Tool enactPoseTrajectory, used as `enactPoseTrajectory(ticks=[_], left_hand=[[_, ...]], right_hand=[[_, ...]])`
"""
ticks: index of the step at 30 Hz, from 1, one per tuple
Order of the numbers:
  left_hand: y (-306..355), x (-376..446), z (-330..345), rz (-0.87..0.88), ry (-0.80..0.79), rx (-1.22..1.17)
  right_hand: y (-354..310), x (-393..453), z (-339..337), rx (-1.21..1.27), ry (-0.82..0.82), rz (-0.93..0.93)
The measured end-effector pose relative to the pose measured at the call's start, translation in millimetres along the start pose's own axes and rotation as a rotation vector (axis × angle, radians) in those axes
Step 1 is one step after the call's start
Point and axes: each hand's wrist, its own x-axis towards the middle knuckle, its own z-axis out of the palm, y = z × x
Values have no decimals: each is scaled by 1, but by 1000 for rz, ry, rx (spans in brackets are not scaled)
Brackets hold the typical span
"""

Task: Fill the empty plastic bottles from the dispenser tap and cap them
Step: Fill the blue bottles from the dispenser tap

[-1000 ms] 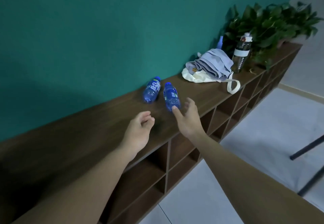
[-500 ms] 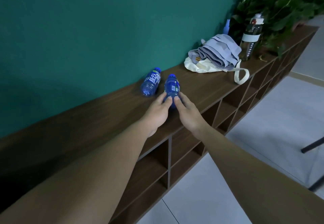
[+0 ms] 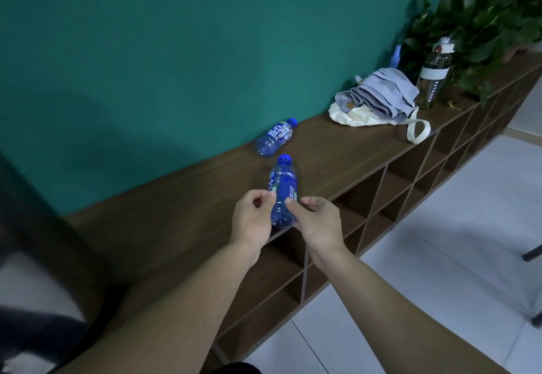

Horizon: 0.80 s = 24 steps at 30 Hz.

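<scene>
A blue plastic bottle (image 3: 283, 186) with a blue cap is lifted off the wooden shelf top (image 3: 181, 197), cap pointing away from me. My left hand (image 3: 253, 221) pinches its lower body from the left, and my right hand (image 3: 316, 221) grips it from the right with thumb on top. A second blue bottle (image 3: 275, 137) with a white-printed label lies on its side near the green wall, capped. No dispenser tap is in view.
Further right on the shelf lie a folded grey cloth on a white tote bag (image 3: 378, 101), a dark drinking bottle (image 3: 434, 77) and a leafy plant (image 3: 481, 27). Open cubbies run below the shelf top. White tiled floor (image 3: 440, 256) lies to the right.
Both hands reached to the nearer bottle, took hold of it and drew it toward me off the shelf top. The other bottle stayed put.
</scene>
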Motion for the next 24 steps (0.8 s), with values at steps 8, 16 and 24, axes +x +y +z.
enactPoseTrajectory(ticks=[8, 16, 24], left_hand=[[1, -40, -80, -50, -76, -140], [40, -85, -153, -81, -117, -265], [54, -138, -217, -23, -104, -166]], right_hand=[[-23, -76, 14, 18, -319, -55], [-46, -143, 36, -66, -549, -182], [-112, -198, 67, -122, -541, -437]])
